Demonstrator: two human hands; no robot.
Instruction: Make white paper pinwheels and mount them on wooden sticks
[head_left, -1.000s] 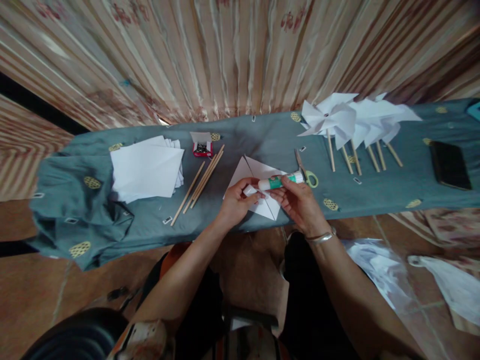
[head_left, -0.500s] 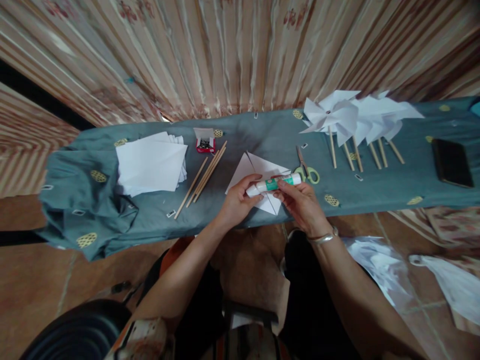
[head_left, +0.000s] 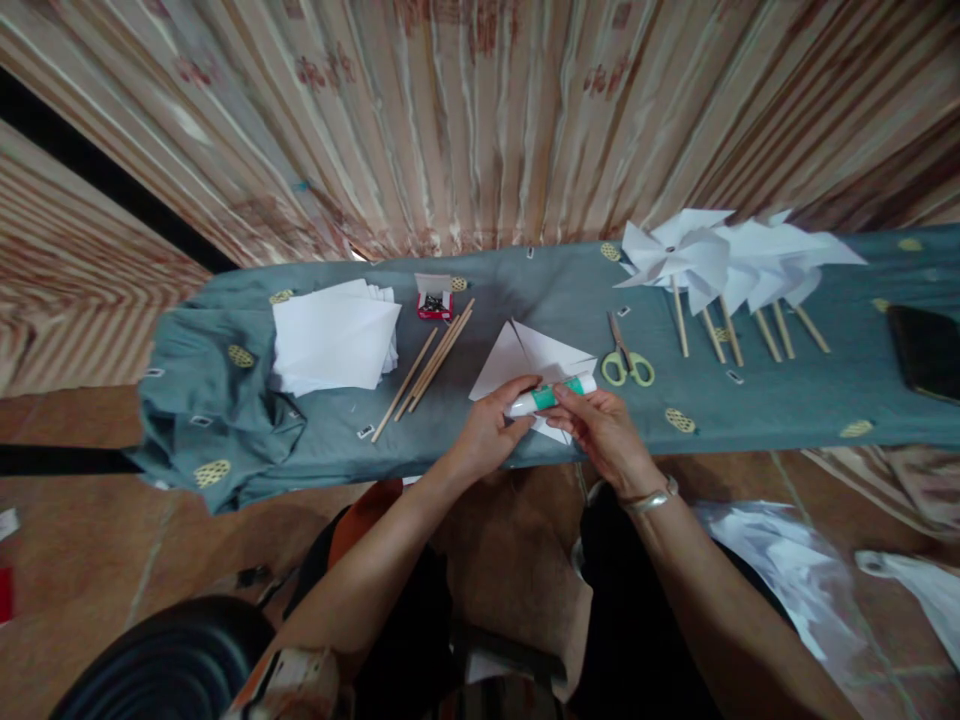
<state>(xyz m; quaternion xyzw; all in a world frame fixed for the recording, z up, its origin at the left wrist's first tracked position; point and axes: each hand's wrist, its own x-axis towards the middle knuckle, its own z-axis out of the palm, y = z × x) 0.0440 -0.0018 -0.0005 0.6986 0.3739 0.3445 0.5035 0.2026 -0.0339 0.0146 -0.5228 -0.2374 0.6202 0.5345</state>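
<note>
A white and green glue stick (head_left: 546, 398) lies level between my two hands. My left hand (head_left: 491, 425) grips its white left end with thumb and fingers. Around its right part my right hand (head_left: 606, 430) is closed, the thumb on top. Just beneath the glue stick rests a white paper square (head_left: 510, 355) with slits from its corners, partly hidden by the hands. Green-handled scissors (head_left: 627, 366), blades slightly apart, lie to the right of the paper.
Left on the cloth-covered table (head_left: 480, 290) are a paper stack (head_left: 336, 335), several wooden sticks (head_left: 433, 365) and a small red box (head_left: 434, 302) of metal pins. Several paper pinwheels (head_left: 679, 255) and a black phone (head_left: 924, 350) lie right. Behind hangs a curtain (head_left: 480, 130).
The view has shifted, so the table and everything on it sit a little lower and farther right. Both hands stay on the glue stick, with the left fingers slightly more closed round its end.
</note>
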